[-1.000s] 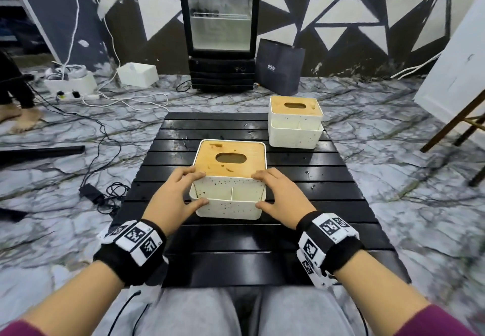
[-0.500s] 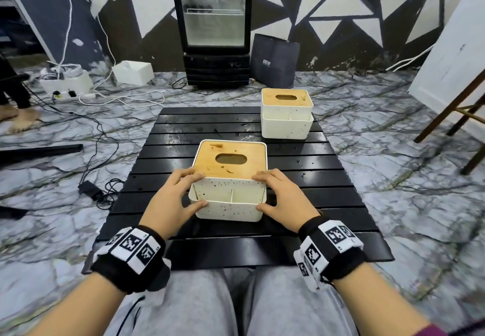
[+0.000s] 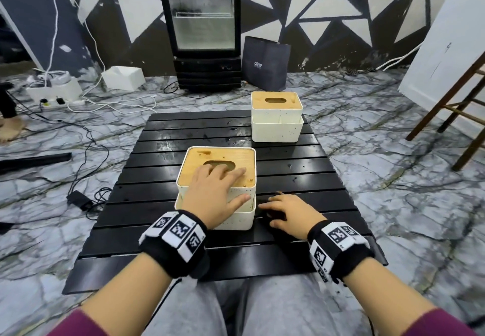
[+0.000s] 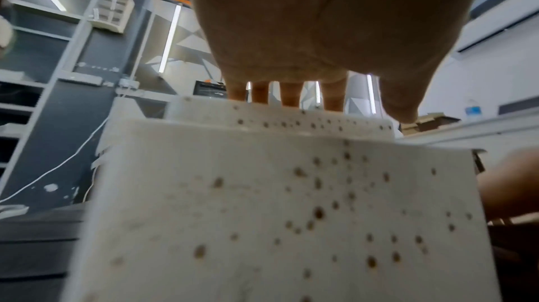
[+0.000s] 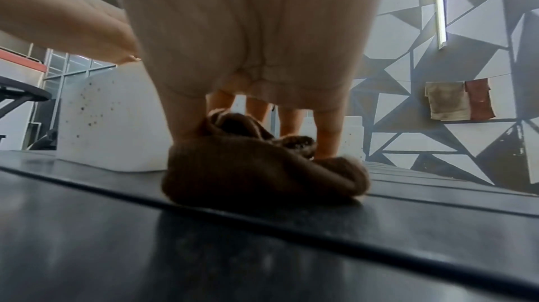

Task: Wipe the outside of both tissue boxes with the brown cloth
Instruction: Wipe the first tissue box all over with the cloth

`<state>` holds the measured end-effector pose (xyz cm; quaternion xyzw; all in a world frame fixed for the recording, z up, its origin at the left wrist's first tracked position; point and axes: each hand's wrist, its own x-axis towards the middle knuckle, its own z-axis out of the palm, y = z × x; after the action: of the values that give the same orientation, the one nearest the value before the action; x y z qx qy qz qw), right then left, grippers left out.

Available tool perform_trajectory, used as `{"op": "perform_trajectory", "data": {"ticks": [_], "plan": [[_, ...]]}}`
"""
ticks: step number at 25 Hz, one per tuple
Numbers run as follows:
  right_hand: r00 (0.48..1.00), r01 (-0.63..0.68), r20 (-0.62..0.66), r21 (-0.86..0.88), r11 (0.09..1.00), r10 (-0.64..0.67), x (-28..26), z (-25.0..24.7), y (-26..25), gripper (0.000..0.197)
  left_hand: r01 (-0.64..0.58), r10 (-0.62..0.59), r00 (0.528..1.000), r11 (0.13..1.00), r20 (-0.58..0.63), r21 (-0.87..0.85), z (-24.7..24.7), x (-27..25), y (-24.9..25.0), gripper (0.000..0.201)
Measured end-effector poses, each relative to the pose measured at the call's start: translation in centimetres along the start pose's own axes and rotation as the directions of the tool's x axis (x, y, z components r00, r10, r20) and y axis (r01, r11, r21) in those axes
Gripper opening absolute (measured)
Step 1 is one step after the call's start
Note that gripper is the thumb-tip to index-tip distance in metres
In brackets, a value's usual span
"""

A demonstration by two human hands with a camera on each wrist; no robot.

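The near tissue box (image 3: pixel 236 221) (image 4: pixel 277 203) (image 5: pixel 111 122) is white with a wooden lid and speckled with brown spots; it stands mid-table. My left hand (image 3: pixel 228 182) (image 4: pixel 335 92) lies flat on its lid, thumb down the front wall. Just right of that box, the brown cloth (image 3: pixel 273 214) (image 5: pixel 256 173) sits bunched on the black slatted table (image 3: pixel 288 167). My right hand (image 3: pixel 278 209) (image 5: pixel 256 122) grips it, thumb on one side and fingers behind. The far tissue box (image 3: pixel 275 125) (image 5: pixel 353 136) stands at the table's back right, untouched.
A glass-door fridge (image 3: pixel 204 21) and a dark bag (image 3: pixel 265 65) stand behind the table. Cables (image 3: pixel 78 125) and a white box (image 3: pixel 123 78) lie on the marble floor at left. A wooden chair frame (image 3: pixel 459 104) stands at right. My knees are at the near edge.
My left hand moved from the near box's left side up onto its lid. My right hand left the box's right side and dropped onto the brown cloth beside it.
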<state>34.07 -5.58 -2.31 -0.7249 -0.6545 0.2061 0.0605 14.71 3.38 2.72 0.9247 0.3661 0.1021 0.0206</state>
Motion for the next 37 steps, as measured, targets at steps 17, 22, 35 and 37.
{"op": "perform_trajectory", "data": {"ticks": [17,22,35,37], "plan": [[0.997,-0.015,-0.080,0.102,0.995,0.023,-1.0,-1.2,-1.3,0.042,0.151,-0.123,0.985,0.952,0.117,-0.265,-1.1,3.7,1.3,0.058],[0.848,0.056,-0.492,0.453,0.890,0.197,-1.7,-5.7,-1.2,0.039,0.073,-0.142,0.988,0.784,-0.064,-0.616,-3.0,3.7,0.4,0.078],[0.707,0.287,-0.691,0.478,0.830,0.154,-0.7,-4.0,-5.1,0.037,0.033,-0.201,0.972,0.628,-0.121,-0.777,-3.3,1.9,-0.2,0.084],[0.683,0.315,-0.720,0.440,0.841,0.121,-0.6,-3.7,-5.7,0.035,0.053,-0.203,0.975,0.609,-0.092,-0.791,-3.2,2.1,-0.6,0.084]]}}
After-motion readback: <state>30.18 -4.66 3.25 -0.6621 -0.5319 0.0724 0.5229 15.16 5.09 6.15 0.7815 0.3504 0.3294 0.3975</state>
